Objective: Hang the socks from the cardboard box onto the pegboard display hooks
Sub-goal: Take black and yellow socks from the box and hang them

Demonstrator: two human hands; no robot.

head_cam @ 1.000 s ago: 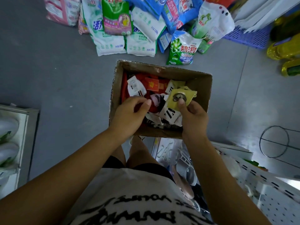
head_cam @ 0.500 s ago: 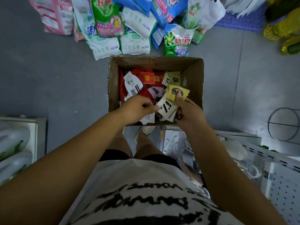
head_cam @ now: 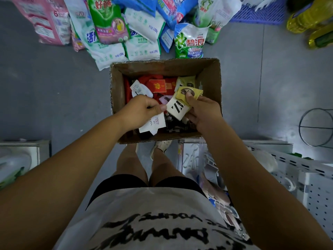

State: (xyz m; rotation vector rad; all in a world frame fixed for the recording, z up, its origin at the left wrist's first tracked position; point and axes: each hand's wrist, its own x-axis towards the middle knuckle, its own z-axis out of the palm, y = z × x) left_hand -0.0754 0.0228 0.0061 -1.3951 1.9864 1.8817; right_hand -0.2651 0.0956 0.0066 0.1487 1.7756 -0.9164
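Observation:
An open cardboard box [head_cam: 212, 76] stands on the grey floor in front of my feet, filled with packaged socks. Red sock packs [head_cam: 158, 85] lie at its back. My right hand [head_cam: 203, 112] grips a bundle of packs: a yellow-carded pair [head_cam: 187, 92] under the thumb and a white card with black stripes [head_cam: 177, 109] below it. My left hand [head_cam: 142, 110] pinches a white-labelled sock pack [head_cam: 153, 125] near the box's front left, its fingertips touching the striped card. The white pegboard [head_cam: 319, 193] shows at the lower right.
Detergent bags [head_cam: 126, 33] are piled on the floor behind the box. Yellow oil bottles [head_cam: 310, 17] and a purple crate [head_cam: 255, 15] sit at the top right. A wire ring stand [head_cam: 315, 127] is at the right. Shelf edges flank my legs.
The view has shifted so the box sits lower and nearer. My left hand closed on a white-labelled pack and moved toward the right hand, which still holds the yellow pair.

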